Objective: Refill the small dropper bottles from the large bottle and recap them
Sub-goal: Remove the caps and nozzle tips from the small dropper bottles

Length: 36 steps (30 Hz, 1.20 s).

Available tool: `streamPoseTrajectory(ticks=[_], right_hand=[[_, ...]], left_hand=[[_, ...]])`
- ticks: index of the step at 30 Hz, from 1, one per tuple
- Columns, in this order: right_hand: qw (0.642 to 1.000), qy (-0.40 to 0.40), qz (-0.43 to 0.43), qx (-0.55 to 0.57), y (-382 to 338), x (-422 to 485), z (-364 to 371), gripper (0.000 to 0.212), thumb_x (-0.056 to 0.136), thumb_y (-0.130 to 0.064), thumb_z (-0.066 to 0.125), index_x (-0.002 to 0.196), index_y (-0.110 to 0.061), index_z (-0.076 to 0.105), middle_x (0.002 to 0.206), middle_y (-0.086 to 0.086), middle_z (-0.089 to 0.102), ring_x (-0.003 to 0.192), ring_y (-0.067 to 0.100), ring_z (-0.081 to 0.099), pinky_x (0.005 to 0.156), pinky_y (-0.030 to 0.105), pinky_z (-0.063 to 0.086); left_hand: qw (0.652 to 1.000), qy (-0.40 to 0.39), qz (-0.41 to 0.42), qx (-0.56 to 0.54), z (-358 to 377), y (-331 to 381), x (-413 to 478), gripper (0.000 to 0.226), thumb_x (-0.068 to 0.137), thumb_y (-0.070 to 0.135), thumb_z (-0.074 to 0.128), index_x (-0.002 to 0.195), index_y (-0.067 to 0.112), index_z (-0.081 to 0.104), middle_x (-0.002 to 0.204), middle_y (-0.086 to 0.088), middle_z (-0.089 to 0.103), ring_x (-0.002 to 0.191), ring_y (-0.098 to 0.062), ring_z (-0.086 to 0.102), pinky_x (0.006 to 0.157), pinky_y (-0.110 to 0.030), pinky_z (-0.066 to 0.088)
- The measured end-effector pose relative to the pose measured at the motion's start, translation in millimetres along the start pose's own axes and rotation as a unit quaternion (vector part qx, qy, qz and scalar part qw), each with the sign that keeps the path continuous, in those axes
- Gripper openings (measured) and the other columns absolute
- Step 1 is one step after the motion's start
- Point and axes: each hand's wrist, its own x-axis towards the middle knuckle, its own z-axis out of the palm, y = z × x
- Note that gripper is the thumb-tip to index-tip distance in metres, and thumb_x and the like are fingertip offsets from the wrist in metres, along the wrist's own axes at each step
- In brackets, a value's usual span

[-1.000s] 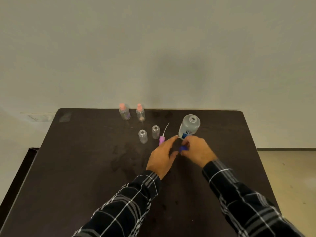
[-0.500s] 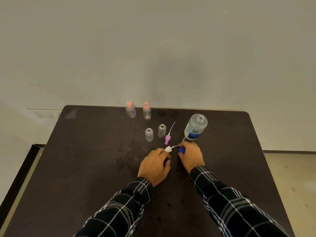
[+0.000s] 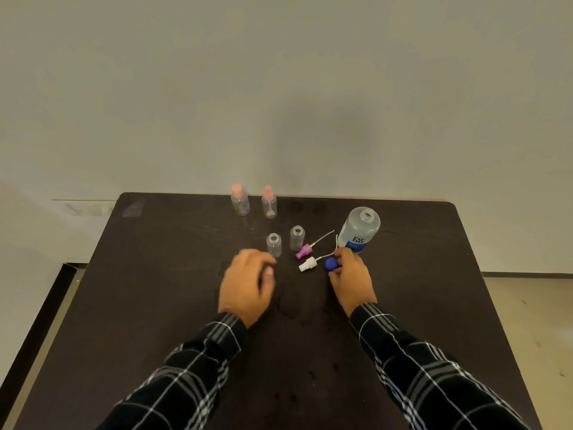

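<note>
Dark table against a pale wall. Large clear bottle with a blue-and-white label, uncapped, upright at right of centre. Just in front of it, right hand, fingers curled round a blue cap, thumb and fingertips closing on it at table level. Left hand blurred, palm down, fingers loosely bent; whether anything in its grasp, impossible to tell. Between the hands, white pump top flat on the table, thin dip tube trailing toward the large bottle. Just beyond it, purple pump top, also on its side, tube pointing up and right. Two small clear bottles, open-necked and upright: nearer one just beyond the left hand's fingers, other one beside it to the right. Farther back near the table's far edge, two capped small bottles with pink tops, side by side, upright. Plaid sleeves on both forearms.
</note>
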Motion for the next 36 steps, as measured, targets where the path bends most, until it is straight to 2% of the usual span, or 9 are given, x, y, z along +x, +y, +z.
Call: streamPoseTrajectory(ticks=[3, 5, 11, 17, 20, 25, 30, 33, 36], right_hand=[[0.999, 0.049, -0.005, 0.021, 0.4, -7.7, 2.4, 0.031, 0.095, -0.014, 0.06, 0.122, -0.023, 0.049, 0.121, 0.002, 0.053, 0.097, 0.013, 0.059, 0.086, 0.029, 0.052], [0.995, 0.089, -0.033, 0.042, 1.5, -13.3, 6.4, 0.024, 0.096, -0.02, 0.06, 0.116, -0.026, 0.05, 0.112, -0.004, 0.056, 0.088, 0.007, 0.057, 0.078, 0.024, 0.049], [0.98, 0.102, -0.115, 0.126, -17.9, -7.0, 9.9, 0.019, 0.096, -0.024, 0.056, 0.107, -0.039, 0.051, 0.092, -0.013, 0.062, 0.084, 0.006, 0.065, 0.077, 0.035, 0.06], [0.971, 0.068, -0.192, 0.127, -49.5, 23.3, -2.8, 0.021, 0.102, -0.019, 0.047, 0.118, -0.026, 0.058, 0.096, -0.007, 0.065, 0.088, 0.009, 0.067, 0.082, 0.038, 0.059], [0.963, 0.067, -0.228, 0.129, -69.1, 40.4, -13.6, 0.021, 0.103, -0.015, 0.045, 0.117, -0.022, 0.059, 0.098, 0.0, 0.064, 0.083, 0.006, 0.065, 0.074, 0.026, 0.058], [0.951, 0.106, -0.222, 0.187, -80.5, 52.7, -25.1, 0.021, 0.103, -0.012, 0.045, 0.116, -0.017, 0.06, 0.091, -0.003, 0.064, 0.081, 0.012, 0.065, 0.077, 0.036, 0.059], [0.947, 0.111, -0.238, 0.183, -84.0, 14.4, -1.1, 0.015, 0.099, -0.027, 0.051, 0.113, -0.029, 0.058, 0.094, -0.015, 0.062, 0.085, 0.008, 0.063, 0.074, 0.03, 0.057], [0.942, 0.091, -0.299, 0.124, -86.2, -15.6, 28.8, 0.01, 0.099, -0.03, 0.051, 0.107, -0.03, 0.058, 0.089, -0.017, 0.059, 0.081, 0.003, 0.06, 0.069, 0.019, 0.051], [0.95, 0.054, -0.294, 0.09, -88.4, -38.9, 57.5, 0.016, 0.098, -0.04, 0.047, 0.104, -0.031, 0.058, 0.087, -0.014, 0.061, 0.077, 0.003, 0.058, 0.068, 0.024, 0.052]], left_hand=[[0.992, 0.09, -0.09, -0.024, -20.7, -19.6, 18.0, 0.016, 0.094, 0.027, 0.048, 0.109, 0.029, 0.052, 0.107, 0.01, 0.048, 0.093, -0.007, 0.051, 0.079, -0.037, 0.051], [0.985, 0.104, -0.128, -0.056, -25.5, -26.9, 37.1, 0.021, 0.096, 0.023, 0.05, 0.117, 0.027, 0.052, 0.108, 0.009, 0.05, 0.092, -0.008, 0.053, 0.08, -0.039, 0.053], [0.988, 0.004, -0.114, -0.108, -17.2, -30.6, 100.5, 0.046, 0.096, 0.021, 0.058, 0.141, 0.026, 0.045, 0.131, 0.001, 0.056, 0.111, -0.013, 0.059, 0.098, -0.04, 0.05], [0.987, -0.061, -0.133, -0.072, 2.7, -28.2, 135.5, 0.067, 0.092, 0.027, 0.066, 0.149, 0.036, 0.03, 0.148, 0.002, 0.044, 0.119, -0.026, 0.057, 0.102, -0.052, 0.046], [0.988, -0.059, -0.125, -0.073, 12.3, -28.1, 144.6, 0.062, 0.091, 0.025, 0.067, 0.146, 0.03, 0.037, 0.14, 0.002, 0.051, 0.125, -0.024, 0.053, 0.105, -0.051, 0.043], [0.991, -0.025, -0.122, -0.051, 18.2, -27.0, 153.2, 0.037, 0.092, 0.029, 0.065, 0.127, 0.022, 0.055, 0.108, 0.005, 0.06, 0.104, -0.021, 0.06, 0.089, -0.038, 0.047], [0.989, -0.008, -0.136, -0.064, 7.6, -32.6, 129.0, 0.034, 0.095, 0.037, 0.06, 0.125, 0.024, 0.054, 0.113, -0.001, 0.063, 0.105, -0.023, 0.061, 0.091, -0.045, 0.051], [0.989, 0.038, -0.129, -0.062, -3.2, -38.9, 94.6, 0.034, 0.093, 0.042, 0.061, 0.123, 0.029, 0.053, 0.111, 0.004, 0.058, 0.095, -0.014, 0.059, 0.084, -0.036, 0.053], [0.991, 0.039, -0.112, -0.062, -13.4, -45.1, 57.2, 0.036, 0.091, 0.045, 0.062, 0.123, 0.032, 0.053, 0.115, 0.011, 0.052, 0.086, -0.005, 0.054, 0.078, -0.028, 0.051]])
